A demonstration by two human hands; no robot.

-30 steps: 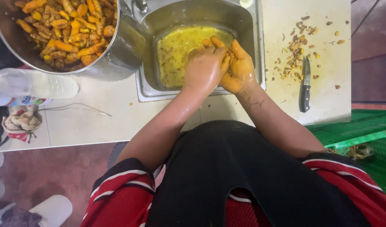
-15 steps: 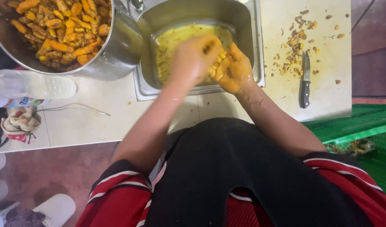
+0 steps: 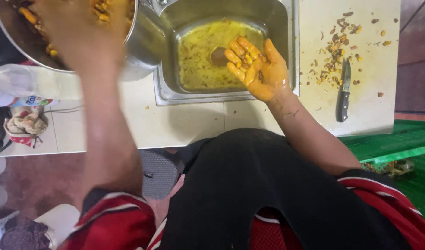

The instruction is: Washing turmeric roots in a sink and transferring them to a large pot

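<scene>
Over the white bench (image 3: pixel 184 122), you are working between two steel vessels, and the step in hand appears to be moving rinsed orange root pieces from the sink to the pot. Your body is standing square to the bench edge, with both arms reaching forward.

The sink (image 3: pixel 286 41) is holding a shallow layer of yellow, speckled water, with the drain showing dark near its middle. Just left of it, touching its rim, the large steel pot (image 3: pixel 143 37) is carrying the orange pieces (image 3: pixel 101 7), though motion blur is hiding most of them.

Your left hand (image 3: pixel 82 32) is sweeping over the pot mouth; it is too blurred to tell whether it is clenched or released. Your right hand (image 3: pixel 258 67) is lying palm up over the sink, fingers spread, grasping nothing, and stained yellow throughout.

Right of the sink, a white cutting board (image 3: pixel 360 115) is bearing scattered peel scraps (image 3: pixel 335 55) and a black-handled knife (image 3: pixel 344 90), well apart from both hands.

The next move probably calls for releasing over the pot, not the bench, keeping wet fingers away from the blade.
</scene>
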